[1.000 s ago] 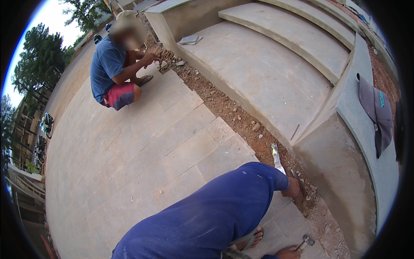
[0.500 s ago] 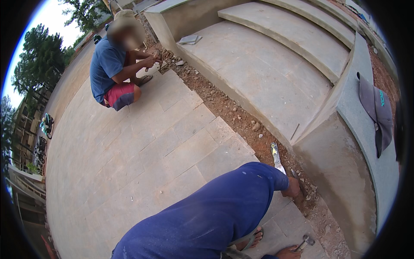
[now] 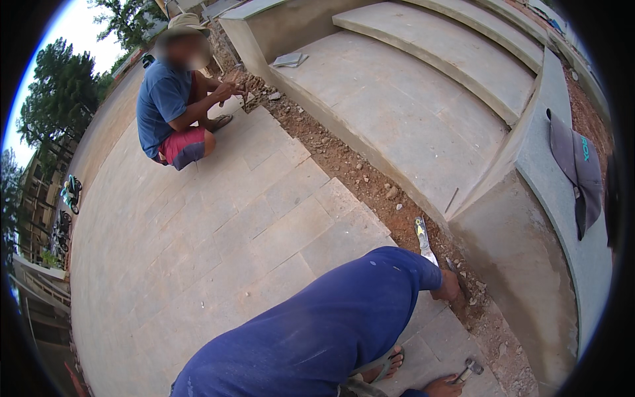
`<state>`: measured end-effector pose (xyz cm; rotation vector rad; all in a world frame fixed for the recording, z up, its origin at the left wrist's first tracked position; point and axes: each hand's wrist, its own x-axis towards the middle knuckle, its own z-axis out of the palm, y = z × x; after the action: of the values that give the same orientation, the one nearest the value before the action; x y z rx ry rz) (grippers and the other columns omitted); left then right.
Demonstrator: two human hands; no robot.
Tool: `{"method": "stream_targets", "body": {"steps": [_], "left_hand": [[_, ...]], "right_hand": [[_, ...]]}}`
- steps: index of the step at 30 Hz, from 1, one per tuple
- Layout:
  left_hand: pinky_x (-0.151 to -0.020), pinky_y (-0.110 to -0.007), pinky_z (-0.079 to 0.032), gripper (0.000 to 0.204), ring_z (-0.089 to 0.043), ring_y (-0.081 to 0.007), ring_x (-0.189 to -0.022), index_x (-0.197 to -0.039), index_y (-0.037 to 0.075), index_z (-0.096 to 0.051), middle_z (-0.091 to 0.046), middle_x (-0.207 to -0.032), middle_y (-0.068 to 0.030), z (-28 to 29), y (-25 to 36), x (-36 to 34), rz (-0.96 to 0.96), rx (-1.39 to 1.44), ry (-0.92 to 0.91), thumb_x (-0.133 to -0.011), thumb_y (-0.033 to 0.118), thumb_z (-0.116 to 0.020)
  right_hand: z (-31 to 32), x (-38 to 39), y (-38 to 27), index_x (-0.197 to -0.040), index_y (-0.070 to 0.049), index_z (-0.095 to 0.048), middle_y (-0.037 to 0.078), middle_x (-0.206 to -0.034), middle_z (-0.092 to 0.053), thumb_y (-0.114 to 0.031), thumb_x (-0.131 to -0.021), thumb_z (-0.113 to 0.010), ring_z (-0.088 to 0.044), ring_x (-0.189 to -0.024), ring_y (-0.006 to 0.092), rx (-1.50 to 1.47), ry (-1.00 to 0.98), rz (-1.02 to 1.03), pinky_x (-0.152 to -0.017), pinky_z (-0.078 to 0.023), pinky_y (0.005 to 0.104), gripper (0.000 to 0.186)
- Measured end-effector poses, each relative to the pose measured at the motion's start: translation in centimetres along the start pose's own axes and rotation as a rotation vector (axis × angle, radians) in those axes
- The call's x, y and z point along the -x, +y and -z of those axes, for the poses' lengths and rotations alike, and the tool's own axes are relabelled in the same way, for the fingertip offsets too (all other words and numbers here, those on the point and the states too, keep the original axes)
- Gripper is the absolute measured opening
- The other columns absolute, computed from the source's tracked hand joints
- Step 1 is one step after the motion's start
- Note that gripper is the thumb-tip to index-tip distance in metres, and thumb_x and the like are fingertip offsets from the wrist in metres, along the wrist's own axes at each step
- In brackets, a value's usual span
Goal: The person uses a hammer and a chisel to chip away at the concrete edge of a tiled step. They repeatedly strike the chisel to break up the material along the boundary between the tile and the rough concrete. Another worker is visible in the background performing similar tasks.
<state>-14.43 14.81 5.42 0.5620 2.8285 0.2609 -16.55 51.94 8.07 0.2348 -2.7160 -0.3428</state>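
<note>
My left hand (image 3: 450,289), at the end of a blue sleeve, reaches past the paving edge into the dirt strip. Its fingers look curled downward and are mostly hidden, so what they hold cannot be made out. A small grey piece (image 3: 451,264) shows just beyond the knuckles. Close by in the dirt lies a flat-bladed scraper (image 3: 423,239) with a yellow and white handle. Low in the picture, my right hand (image 3: 442,387) is closed around the handle of a hammer (image 3: 471,368), its metal head low over the paving slabs.
Grey paving slabs (image 3: 218,264) border a trench of loose soil and stones (image 3: 344,162). Beyond it rise a concrete landing (image 3: 397,99) and curved steps. A cap (image 3: 575,169) rests on the right-hand wall (image 3: 529,231). Further off, a co-worker (image 3: 165,99) squats beside the trench.
The co-worker's head has shifted slightly left and down, and their hands have moved a little left. My two hands, the hammer and the scraper look almost unmoved.
</note>
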Motion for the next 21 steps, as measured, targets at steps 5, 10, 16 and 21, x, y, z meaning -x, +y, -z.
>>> {"method": "stream_targets", "body": {"steps": [5,10,16,21], "left_hand": [[-0.087,-0.045,-0.057,0.031,-0.071,-0.0334,-0.100,-0.096,0.005,-0.076,-0.074,-0.103,-0.0157,-0.4,0.1,0.5,0.022,0.001,-0.042,-0.070,0.022,-0.077],[-0.086,-0.045,-0.057,0.029,-0.071,-0.0336,-0.100,-0.096,0.006,-0.076,-0.074,-0.103,-0.0155,0.6,0.2,0.3,0.019,-0.002,-0.039,-0.071,0.021,-0.077],[-0.085,-0.045,-0.057,0.028,-0.071,-0.0330,-0.099,-0.094,0.007,-0.077,-0.074,-0.100,-0.0141,-0.4,-0.7,-2.7,-0.021,-0.008,0.081,-0.070,0.021,-0.076],[-0.084,-0.045,-0.058,0.028,-0.071,-0.0323,-0.098,-0.094,0.007,-0.077,-0.074,-0.099,-0.0137,-9.7,-2.7,1.4,-0.104,0.033,0.304,-0.070,0.021,-0.077]], "right_hand": [[0.8,0.3,-0.3,-0.115,-0.001,-0.064,0.018,-0.095,-0.065,-0.044,-0.095,-0.053,-0.064,-0.082,0.0349,-0.005,-0.006,0.008,-0.068,-0.052,0.0453,0.049],[1.0,-0.2,-0.3,-0.115,-0.001,-0.065,0.018,-0.095,-0.065,-0.044,-0.095,-0.053,-0.064,-0.082,0.0349,0.001,0.001,-0.003,-0.068,-0.052,0.0453,0.049],[1.0,-1.8,0.7,-0.115,-0.001,-0.065,0.018,-0.094,-0.065,-0.044,-0.095,-0.053,-0.064,-0.082,0.0349,0.002,0.031,-0.029,-0.068,-0.052,0.0453,0.049],[1.7,1.8,-1.1,-0.115,0.000,-0.064,0.019,-0.097,-0.066,-0.044,-0.096,-0.052,-0.064,-0.084,0.0357,-0.120,0.010,0.067,-0.070,-0.052,0.0460,0.049]]}}
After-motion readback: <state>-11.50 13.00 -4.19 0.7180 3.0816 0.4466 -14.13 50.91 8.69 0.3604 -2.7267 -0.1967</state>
